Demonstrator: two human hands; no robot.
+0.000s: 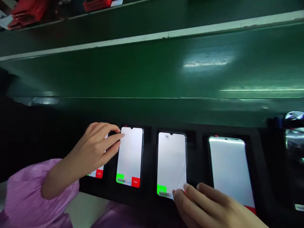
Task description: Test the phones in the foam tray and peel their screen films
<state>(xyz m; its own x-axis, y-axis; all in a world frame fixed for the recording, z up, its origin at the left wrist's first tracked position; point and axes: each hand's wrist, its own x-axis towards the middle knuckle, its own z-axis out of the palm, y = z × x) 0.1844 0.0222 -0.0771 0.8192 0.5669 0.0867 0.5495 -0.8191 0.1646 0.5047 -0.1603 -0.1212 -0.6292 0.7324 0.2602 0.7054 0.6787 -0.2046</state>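
Note:
Several smartphones with lit white screens lie in a row on the dark bench. My left hand [98,145] reaches over the leftmost phone [99,172], covering most of it. Its fingers are apart, and the tips touch the upper left edge of a second phone [130,152]. My right hand [209,202] has its fingers spread, with the tips at the lower right corner of a third phone [172,161]; that corner is partly hidden. A fourth phone [230,167] lies to the right, its lower part behind my right hand. Green and red boxes and stickers show along the screens' bottoms.
A green panel [133,72] rises behind the phones, with a pale ledge [142,41] above it. Red packets [28,14] lie on the shelf at the upper left. Something shiny and clear [294,139] stands at the right edge.

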